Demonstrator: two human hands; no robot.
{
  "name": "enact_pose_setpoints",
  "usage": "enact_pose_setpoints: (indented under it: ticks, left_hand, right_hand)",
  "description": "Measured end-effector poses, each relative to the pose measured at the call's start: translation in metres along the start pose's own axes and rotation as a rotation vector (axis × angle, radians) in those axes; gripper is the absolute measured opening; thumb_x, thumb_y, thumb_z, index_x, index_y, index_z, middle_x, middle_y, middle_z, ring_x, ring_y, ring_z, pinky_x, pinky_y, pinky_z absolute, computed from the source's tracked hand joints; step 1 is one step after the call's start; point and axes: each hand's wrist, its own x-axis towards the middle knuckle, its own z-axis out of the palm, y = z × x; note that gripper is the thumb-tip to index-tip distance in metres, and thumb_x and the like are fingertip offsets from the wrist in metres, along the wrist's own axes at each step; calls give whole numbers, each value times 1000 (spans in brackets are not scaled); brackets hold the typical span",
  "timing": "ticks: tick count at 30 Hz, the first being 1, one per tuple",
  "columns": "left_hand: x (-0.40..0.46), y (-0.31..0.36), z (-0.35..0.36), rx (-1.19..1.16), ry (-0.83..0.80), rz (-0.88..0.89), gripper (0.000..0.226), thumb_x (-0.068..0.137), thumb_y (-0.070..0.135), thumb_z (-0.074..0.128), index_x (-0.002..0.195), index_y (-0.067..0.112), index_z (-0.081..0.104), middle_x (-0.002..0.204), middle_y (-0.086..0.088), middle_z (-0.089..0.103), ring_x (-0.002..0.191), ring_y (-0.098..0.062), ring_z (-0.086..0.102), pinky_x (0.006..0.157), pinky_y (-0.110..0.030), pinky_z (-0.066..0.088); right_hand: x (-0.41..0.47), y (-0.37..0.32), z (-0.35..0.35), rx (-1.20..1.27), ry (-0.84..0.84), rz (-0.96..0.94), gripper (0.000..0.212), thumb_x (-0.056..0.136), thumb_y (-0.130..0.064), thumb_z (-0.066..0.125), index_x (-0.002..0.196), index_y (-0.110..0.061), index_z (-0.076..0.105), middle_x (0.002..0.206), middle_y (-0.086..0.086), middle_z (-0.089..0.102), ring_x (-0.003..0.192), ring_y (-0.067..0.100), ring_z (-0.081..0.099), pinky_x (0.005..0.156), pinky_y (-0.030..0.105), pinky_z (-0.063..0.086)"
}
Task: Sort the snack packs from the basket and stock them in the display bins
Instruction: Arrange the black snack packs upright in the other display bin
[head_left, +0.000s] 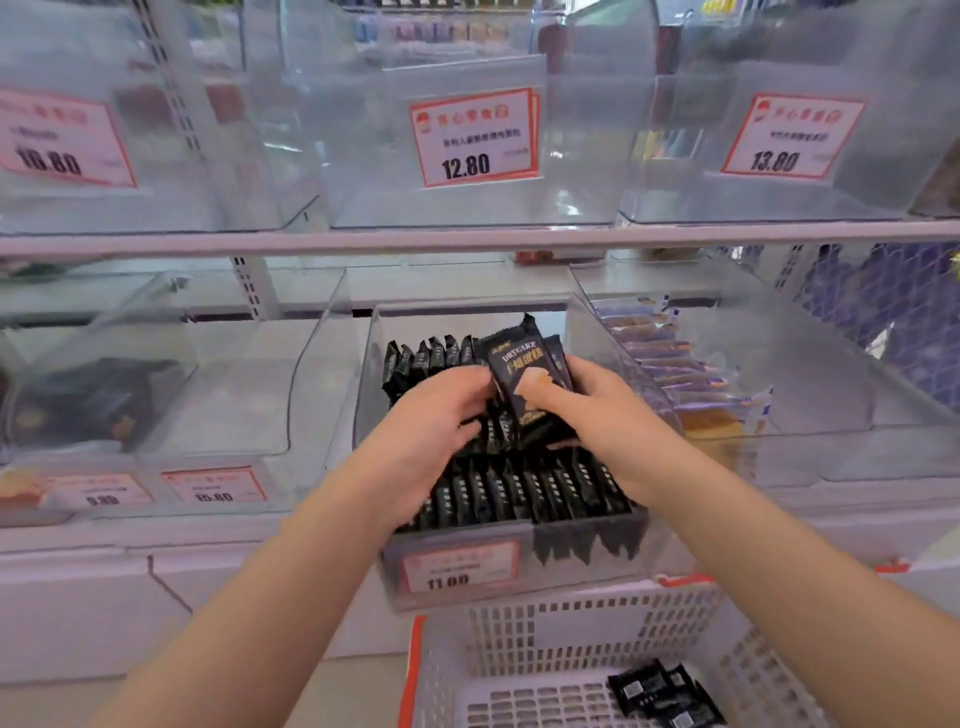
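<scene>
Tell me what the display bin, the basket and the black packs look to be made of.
Display bin: clear rigid plastic, likely acrylic; see-through, glossy. Basket: white moulded plastic, perforated walls. Black packs: printed film wrappers, apparently plastic; crimped ends, slight sheen.

One head camera, looking forward and down from the person's eye line, close to the shelf (467, 240). Wide angle: upper bins bow at twelve o'clock, the basket (561, 629) sits at six, both forearms reach in from below.
</scene>
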Motion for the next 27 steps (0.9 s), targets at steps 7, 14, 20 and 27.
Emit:
enact_pose_setpoints:
  ticks: [7,14,20,27]
  left_hand:
    - [75,18,-31,997,136,165,29,87,21,55,116,16,58,114,1,63,102,-13,56,84,-20,38]
    - [128,23,-20,1508,-213,161,51,86,34,60,132,14,47,130,-9,52,118,-25,49,97,-30,37]
    - [139,7,-28,1510,-322,71,69,78,51,65,132,14,43,125,-6,47,111,-24,49,97,-38,42]
    - [145,3,-19,1643,-196,155,59,83,50,58,126,12,45,123,-7,47,113,-27,47,87,-40,44]
  right_hand:
    - [87,15,-3,-593,206,114,32,85,-39,57,97,-10,61,91,9,67,87,27,62,69,31,45]
    - [127,25,15,-936,195,193,62,81,-35,68,124,0,41,117,16,57,110,34,55,81,37,46]
    - [119,18,13,-993,-157,229,70,69,-29,81,122,-5,42,117,9,58,107,27,56,82,29,46]
    - [119,24,12,-1215,-93,52,35,87,-13,61,115,-3,43,114,15,56,103,31,56,71,31,39]
